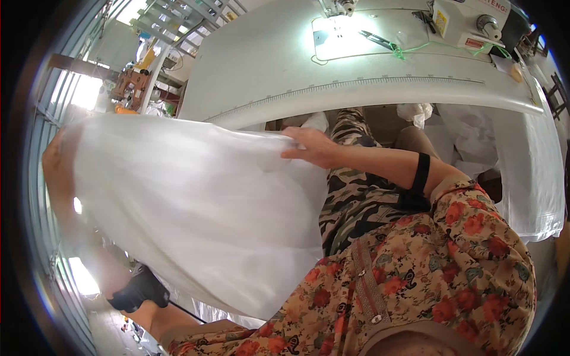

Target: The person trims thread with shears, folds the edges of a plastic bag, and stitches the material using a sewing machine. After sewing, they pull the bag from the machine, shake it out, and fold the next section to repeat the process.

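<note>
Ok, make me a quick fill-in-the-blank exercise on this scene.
The right hand grips a sheet whose colour is ____.
The thread on the table is coloured ____.
The band on the right arm is coloured ____.
The trousers have a ____ pattern.

Missing words: white; green; black; camouflage.

You wore a beige top (463,273) with red flowers and a brownish front strip (368,291). Your trousers (356,207) had a camouflage pattern. Black bands (421,172) went around both your arms, and your hands (314,147) were bare.
</note>
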Demonstrator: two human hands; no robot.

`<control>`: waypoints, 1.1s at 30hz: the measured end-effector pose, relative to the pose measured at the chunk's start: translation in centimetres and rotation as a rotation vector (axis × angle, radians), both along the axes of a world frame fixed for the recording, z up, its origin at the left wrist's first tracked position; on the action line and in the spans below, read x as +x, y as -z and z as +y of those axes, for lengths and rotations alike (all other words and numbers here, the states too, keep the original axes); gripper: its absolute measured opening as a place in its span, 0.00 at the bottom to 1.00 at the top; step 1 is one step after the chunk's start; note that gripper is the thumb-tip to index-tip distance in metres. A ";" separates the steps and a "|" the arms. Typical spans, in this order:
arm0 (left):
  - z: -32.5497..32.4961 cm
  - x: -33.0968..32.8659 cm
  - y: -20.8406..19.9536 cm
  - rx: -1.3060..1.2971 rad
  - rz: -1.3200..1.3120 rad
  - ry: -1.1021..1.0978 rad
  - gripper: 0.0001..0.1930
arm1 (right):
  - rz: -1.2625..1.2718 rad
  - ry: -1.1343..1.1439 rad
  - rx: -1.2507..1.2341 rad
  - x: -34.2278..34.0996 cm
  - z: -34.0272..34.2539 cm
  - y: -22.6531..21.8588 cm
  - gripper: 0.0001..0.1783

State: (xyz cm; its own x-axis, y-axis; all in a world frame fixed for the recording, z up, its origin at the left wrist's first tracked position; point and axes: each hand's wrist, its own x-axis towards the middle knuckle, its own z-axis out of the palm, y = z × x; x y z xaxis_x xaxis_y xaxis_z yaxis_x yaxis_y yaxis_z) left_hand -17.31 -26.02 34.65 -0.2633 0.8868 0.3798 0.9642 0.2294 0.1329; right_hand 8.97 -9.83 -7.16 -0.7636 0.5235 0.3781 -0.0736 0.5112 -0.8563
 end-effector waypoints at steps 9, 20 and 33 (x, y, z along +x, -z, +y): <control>-9.4 -15.0 -1.5 -0.013 0.876 -0.668 0.26 | -0.096 -0.091 0.199 2.3 -0.6 -1.4 0.16; 3.3 15.1 22.0 0.008 -0.147 0.252 0.15 | -0.016 0.076 0.204 3.8 -1.0 -14.7 0.18; -2.1 12.2 16.0 -0.011 -0.201 0.237 0.14 | 0.395 0.168 0.125 6.2 3.3 -8.8 0.10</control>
